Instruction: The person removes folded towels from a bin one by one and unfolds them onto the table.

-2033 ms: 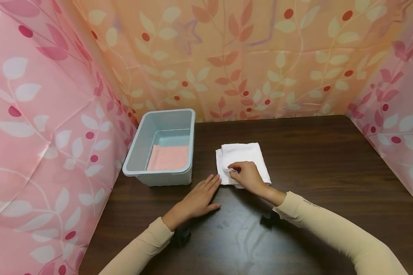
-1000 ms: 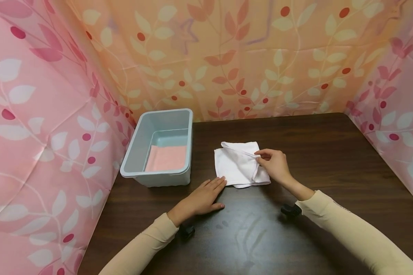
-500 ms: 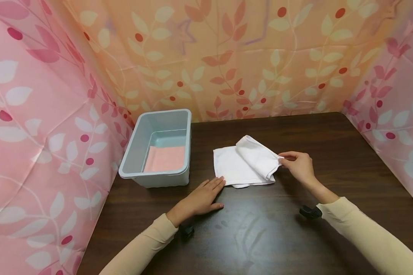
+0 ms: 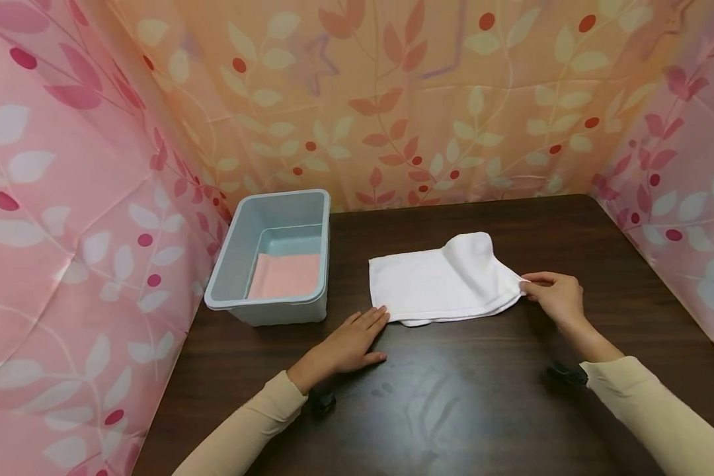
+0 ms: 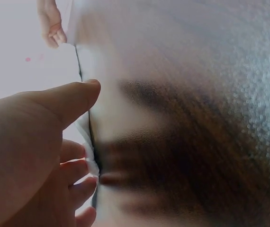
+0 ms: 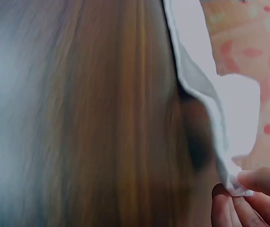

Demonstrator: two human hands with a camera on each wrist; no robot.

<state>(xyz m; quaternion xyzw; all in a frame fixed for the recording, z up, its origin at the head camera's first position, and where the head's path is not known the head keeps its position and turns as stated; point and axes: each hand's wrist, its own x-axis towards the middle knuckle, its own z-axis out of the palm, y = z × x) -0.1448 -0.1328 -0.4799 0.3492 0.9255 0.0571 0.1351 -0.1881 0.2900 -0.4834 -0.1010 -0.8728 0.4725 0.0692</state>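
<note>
A white towel (image 4: 422,281) lies partly unfolded on the dark table, its right part raised in a soft bulge. My right hand (image 4: 556,297) pinches its near right corner between thumb and fingers; the right wrist view shows that corner of the towel (image 6: 234,127) lifted a little off the wood. My left hand (image 4: 351,340) rests flat, fingertips on the near left corner, thumb spread on the table. In the left wrist view the left hand (image 5: 35,142) lies along the towel's edge, with the right hand (image 5: 50,23) farther off.
Left of the towel stands a light blue-grey plastic tub (image 4: 285,312) with a folded pink cloth (image 4: 285,274) on its bottom. The dark wooden table (image 4: 440,403) is bounded by floral curtains (image 4: 416,99) at the back and both sides.
My right hand has drawn the towel's pinched corner over to the right, opening out a fold so the towel is wider. The left hand has stayed at the near left corner.
</note>
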